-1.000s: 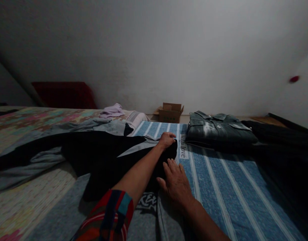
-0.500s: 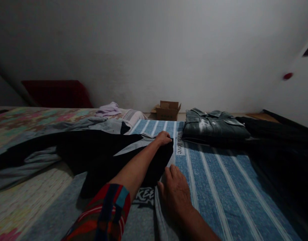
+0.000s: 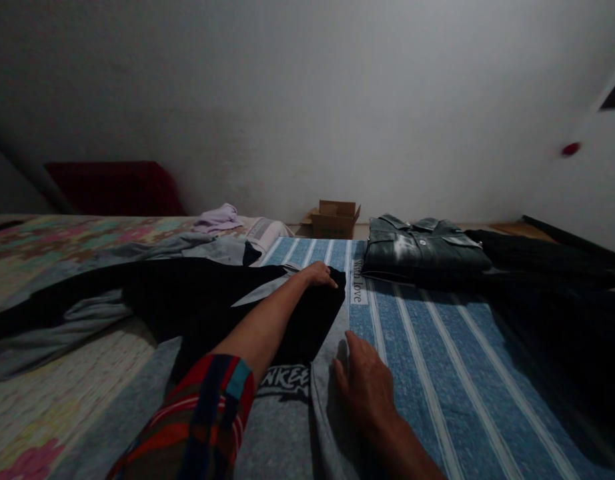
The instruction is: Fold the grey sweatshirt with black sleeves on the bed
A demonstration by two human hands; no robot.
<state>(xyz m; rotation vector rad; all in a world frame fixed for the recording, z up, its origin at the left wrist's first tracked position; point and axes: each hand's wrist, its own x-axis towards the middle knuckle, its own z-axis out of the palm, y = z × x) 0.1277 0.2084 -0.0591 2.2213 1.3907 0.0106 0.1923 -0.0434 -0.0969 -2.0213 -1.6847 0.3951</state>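
A black and grey sweatshirt (image 3: pixel 307 327) with pale lettering on its grey part lies spread on the bed. My left hand (image 3: pixel 317 273) rests on the black cloth close to its far right corner, a finger stretched out over the fabric. Nearer to me, my right hand (image 3: pixel 365 377) is by the garment's grey right edge, thumb and fingers apart, holding nothing. The black sleeve (image 3: pixel 102 273) reaches out to the left. My left forearm, in a plaid sleeve (image 3: pixel 197 413), hides part of the sweatshirt.
A blue striped sheet (image 3: pixel 437 347) covers the right of the bed. A folded dark denim jacket (image 3: pixel 427 247) lies at its far side, with dark clothes (image 3: pixel 537 267) beyond it to the right. Behind are a cardboard box (image 3: pixel 335 221) and a lilac cloth (image 3: pixel 218 219).
My left hand has loosened from the sweatshirt's far corner and shifted slightly left, with a finger straightened. My right hand has moved a little right, off the edge, its fingers spreading.
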